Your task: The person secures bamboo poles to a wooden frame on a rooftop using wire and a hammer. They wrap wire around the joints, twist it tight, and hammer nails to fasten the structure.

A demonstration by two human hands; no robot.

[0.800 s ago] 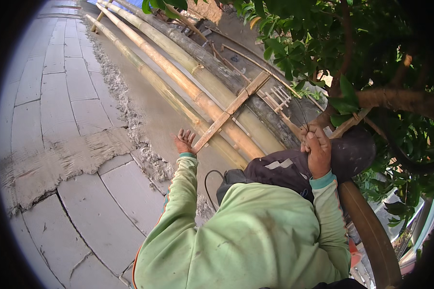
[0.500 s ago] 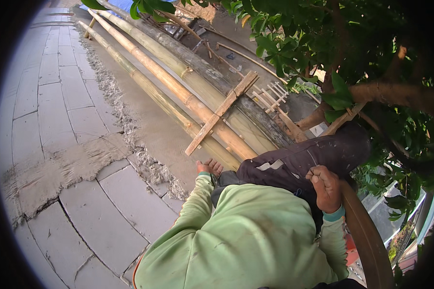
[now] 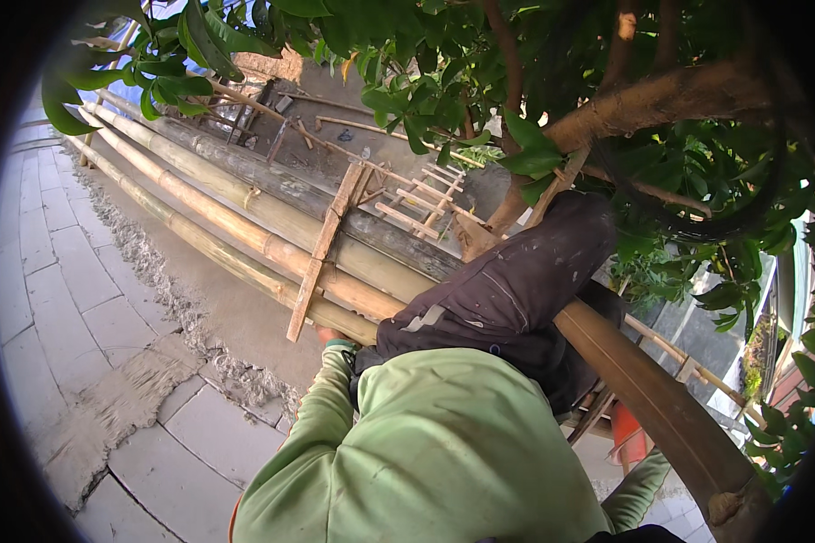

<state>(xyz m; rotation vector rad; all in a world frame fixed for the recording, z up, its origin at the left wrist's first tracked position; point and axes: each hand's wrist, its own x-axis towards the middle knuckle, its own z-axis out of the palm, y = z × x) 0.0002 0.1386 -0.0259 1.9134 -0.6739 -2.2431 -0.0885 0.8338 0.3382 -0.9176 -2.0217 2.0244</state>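
My left hand (image 3: 326, 335) is at the near edge of the closest bamboo pole (image 3: 244, 262), beside the end of a wooden slat (image 3: 321, 258). Its fingers are hidden by the pole, so I cannot see whether they grip it. The slat lies across several long bamboo poles. My right hand is out of sight; only its green sleeve (image 3: 638, 489) shows at the lower right, below a thick brown bamboo pole (image 3: 652, 398). One leg in dark trousers (image 3: 516, 271) is bent over the ends of the poles.
A wall of pale grey blocks (image 3: 72, 281) with rough mortar runs along the left. Leafy branches (image 3: 643, 113) crowd the upper right. Lower down beyond the poles lie ladder-like wooden pieces (image 3: 430, 201). A red object (image 3: 627, 433) sits below the brown pole.
The view has swung, moving the poles leftward. My left hand has gone from lying apart beside the poles to the near pole's edge. My right hand has dropped out of view.
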